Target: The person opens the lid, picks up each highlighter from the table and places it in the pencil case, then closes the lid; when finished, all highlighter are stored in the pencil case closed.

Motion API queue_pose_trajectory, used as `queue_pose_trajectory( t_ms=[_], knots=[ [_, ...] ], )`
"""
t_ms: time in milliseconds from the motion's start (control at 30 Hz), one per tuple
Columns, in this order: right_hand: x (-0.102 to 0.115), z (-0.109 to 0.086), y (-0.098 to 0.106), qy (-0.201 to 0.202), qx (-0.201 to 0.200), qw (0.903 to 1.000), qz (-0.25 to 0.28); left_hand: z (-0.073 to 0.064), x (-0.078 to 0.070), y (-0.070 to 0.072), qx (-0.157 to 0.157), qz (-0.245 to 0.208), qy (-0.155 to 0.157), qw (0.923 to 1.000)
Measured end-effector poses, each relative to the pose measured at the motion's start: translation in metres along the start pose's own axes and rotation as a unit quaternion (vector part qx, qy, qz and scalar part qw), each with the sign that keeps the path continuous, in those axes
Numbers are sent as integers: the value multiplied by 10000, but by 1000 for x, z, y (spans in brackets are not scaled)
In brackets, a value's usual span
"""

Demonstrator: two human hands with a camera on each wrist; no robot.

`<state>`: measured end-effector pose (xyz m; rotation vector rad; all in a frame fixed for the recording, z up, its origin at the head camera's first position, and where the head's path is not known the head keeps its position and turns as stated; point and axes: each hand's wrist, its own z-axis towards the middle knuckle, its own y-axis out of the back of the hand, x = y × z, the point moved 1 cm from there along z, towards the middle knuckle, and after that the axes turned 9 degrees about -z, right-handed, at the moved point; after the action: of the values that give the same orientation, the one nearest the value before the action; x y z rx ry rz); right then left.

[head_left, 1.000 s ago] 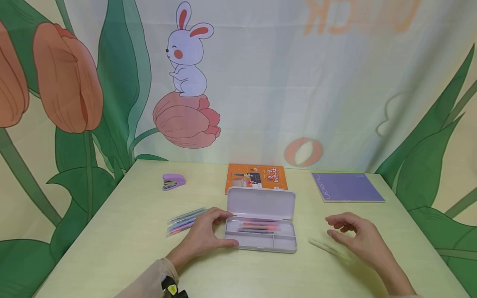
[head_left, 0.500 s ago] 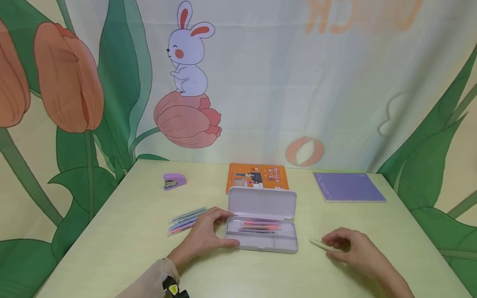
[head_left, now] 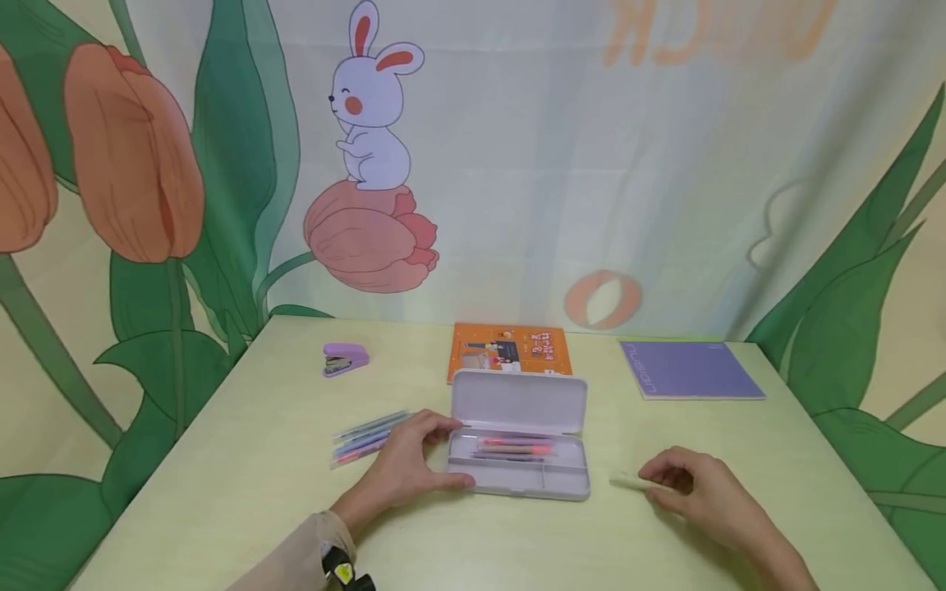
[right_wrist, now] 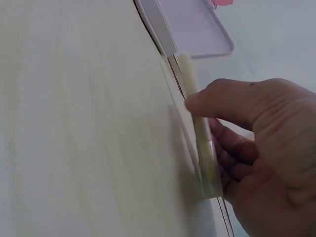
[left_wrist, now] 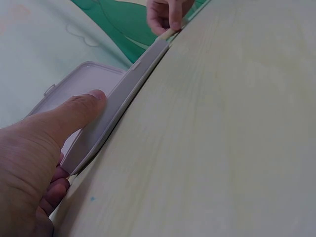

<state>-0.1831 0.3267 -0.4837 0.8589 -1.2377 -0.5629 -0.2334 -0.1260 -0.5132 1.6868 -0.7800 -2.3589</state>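
The pale pen (head_left: 626, 480) was pinched between the thumb and fingers of the right hand (head_left: 705, 497), a short way off the right end of the open pencil case (head_left: 510, 477). Its long axis was laid roughly side to side, with the free end aimed at the case and the other end tucked back toward the palm. Whether it was fully lifted off the table (head_left: 576, 542) couldn't really be told. That gap between pen tip and case was probably what any next move hinged on, and since the two were nearly lined up lengthwise, not much turning seemed to be called for. The case's far end was gripped by the left hand (head_left: 406, 460), thumb over the front, so the pen was way closer to the right one. The lid (head_left: 517, 404) was tipped back, and a few pens (head_left: 513, 450) were laid lengthwise in the back compartment (head_left: 464, 447). Farther out, more pens (head_left: 362, 444) were bunched beside the left hand, a purple stapler (head_left: 346, 359) was left beyond them, an orange book (head_left: 510, 349) was partly hidden behind the lid, and a purple notebook (head_left: 695, 371) was set at the back right.
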Motion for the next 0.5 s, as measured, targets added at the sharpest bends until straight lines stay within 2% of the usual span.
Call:
queue_pose_trajectory(
  t_ms=[133, 300, 500],
  knots=[
    [6, 1, 1, 199, -307, 9993, -29, -1, 1, -3, 49, -49, 11, 10000],
    [23, 14, -1, 779, -707, 9941, -279, -1, 1, -2, 37, -40, 44, 10000],
    [52, 43, -11, 1219, -704, 9899, -182, 0, -1, 2, 28, -20, 52, 10000]
  ],
)
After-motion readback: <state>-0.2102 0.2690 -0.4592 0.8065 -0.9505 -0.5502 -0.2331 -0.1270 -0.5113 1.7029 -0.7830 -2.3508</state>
